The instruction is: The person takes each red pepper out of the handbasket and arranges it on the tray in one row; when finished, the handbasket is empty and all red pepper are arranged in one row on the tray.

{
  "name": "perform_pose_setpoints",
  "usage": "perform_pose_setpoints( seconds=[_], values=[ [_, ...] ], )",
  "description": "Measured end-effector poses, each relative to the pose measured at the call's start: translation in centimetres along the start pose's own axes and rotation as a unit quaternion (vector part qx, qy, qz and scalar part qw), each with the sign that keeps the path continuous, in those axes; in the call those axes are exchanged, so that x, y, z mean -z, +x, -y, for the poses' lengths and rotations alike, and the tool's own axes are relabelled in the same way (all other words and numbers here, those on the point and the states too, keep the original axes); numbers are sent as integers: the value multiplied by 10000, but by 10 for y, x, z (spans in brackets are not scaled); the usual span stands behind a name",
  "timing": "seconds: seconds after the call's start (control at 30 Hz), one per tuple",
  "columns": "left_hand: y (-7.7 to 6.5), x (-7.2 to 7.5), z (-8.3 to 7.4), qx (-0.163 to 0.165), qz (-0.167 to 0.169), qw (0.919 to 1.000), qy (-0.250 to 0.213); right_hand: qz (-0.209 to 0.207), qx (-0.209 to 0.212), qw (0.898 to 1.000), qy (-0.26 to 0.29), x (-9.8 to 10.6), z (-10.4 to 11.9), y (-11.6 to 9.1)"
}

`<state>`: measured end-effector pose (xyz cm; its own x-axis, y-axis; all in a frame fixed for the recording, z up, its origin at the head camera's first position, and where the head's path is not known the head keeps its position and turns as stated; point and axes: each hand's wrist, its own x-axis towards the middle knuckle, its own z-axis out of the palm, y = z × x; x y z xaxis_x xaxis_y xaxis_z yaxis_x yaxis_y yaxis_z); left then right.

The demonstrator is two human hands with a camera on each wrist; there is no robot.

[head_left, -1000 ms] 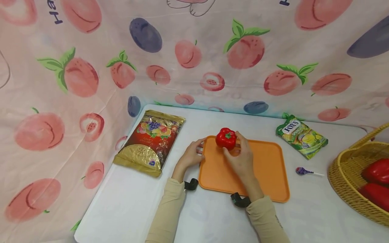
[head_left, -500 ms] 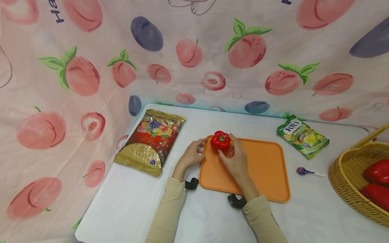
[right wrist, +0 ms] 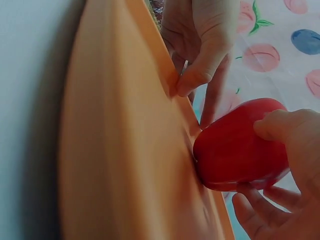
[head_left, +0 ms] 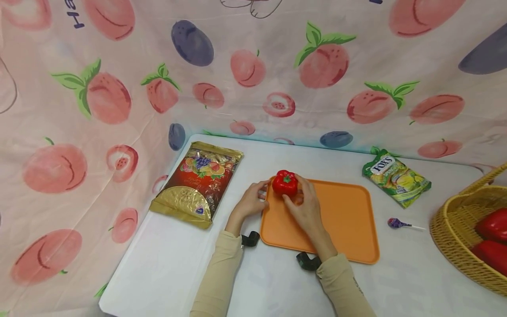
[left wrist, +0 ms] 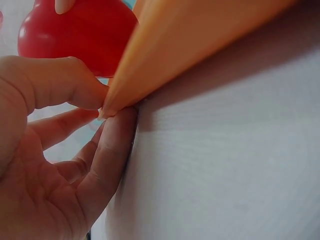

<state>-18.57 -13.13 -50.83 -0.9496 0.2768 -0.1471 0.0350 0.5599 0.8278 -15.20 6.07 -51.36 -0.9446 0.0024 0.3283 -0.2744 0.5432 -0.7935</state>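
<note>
The right hand [head_left: 309,209] holds a red bell pepper [head_left: 284,183] between its thumb and its fingers, which are spread just as wide as the pepper. The pepper is at the far left corner of the orange tray [head_left: 344,215], and in the right wrist view its bottom seems to touch this tray. Just beside it, the left hand [head_left: 251,200] pinches the rim of the tray, with the thumb above and fingers below, so the gap of these fingers is narrow.

To the left of the left fingers lies a gold and red packet [head_left: 196,185]; its writing is upside down, and one word looks like "Candy". Well to the right of the right fingers there is a green packet [head_left: 396,178], on which "FOX'S" can be read clearly. Nearer to the person than this packet is a purple lollipop [head_left: 396,223], and farther right a wicker basket [head_left: 447,220]. Beyond the fingers, the fruit-printed cloth [head_left: 253,114] carries at upper left the turned letters "Ha"
</note>
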Motion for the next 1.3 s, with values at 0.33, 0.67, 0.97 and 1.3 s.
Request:
perform_pose_setpoints(
  seconds=[0.33,0.67,0.97,1.3],
  values=[
    [2,-3,-7,-204,54,9998,-24,82,102,9999,9,7,-2,0],
    [5,-6,-11,-301,131,9995,-4,66,56,10000,-3,16,-3,-1],
    [4,-6,-6,-147,95,9998,40,186,-124,9996,-148,20,3,0],
    [-2,1,-2,31,22,10000,-41,252,-367,9982,-399,40,-1,3]
  ],
)
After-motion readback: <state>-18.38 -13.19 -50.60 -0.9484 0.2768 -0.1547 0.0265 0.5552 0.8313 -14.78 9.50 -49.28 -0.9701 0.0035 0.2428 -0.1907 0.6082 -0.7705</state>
